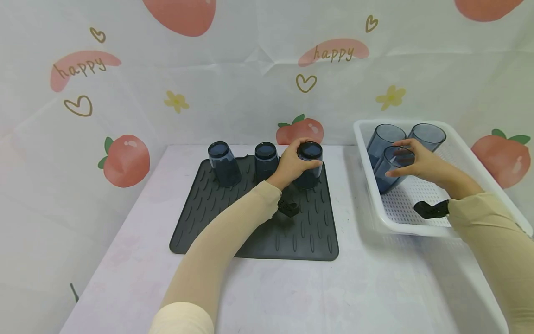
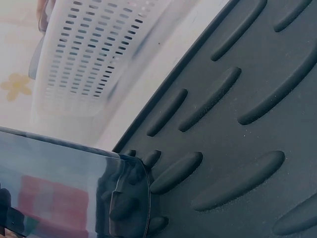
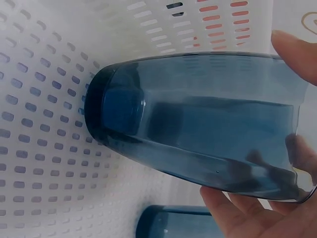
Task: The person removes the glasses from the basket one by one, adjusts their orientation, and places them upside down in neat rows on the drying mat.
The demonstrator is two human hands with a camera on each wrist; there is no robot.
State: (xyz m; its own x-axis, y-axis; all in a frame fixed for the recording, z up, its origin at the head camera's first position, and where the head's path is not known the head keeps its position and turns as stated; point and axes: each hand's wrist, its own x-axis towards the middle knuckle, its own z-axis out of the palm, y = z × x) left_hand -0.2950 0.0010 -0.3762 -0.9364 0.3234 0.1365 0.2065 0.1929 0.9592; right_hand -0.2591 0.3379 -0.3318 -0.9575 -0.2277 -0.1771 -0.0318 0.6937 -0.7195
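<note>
At six o'clock, both hands are closed on slippery, rigid blue translucent plastic tumblers: left hand (image 1: 293, 163) on the upturned mat tumbler (image 1: 309, 165), right hand (image 1: 421, 162) at the basket tumbler (image 1: 390, 168) rim, the firmest hold judged mid-wall.

1. The tumbler (image 3: 198, 129) is showing as glossy, see-through blue plastic, catching reflections along its smooth wall.
2. The basket (image 3: 44, 148) is looking like white plastic, perforated all over and faintly shiny.
3. The mat (image 2: 237, 124) is reading as matt dark grey rubber, ribbed and finely grained.
4. The table (image 1: 292, 292) is appearing smooth, pale and dull.
5. The backdrop (image 1: 233, 83) is hanging as creased printed cloth.
</note>
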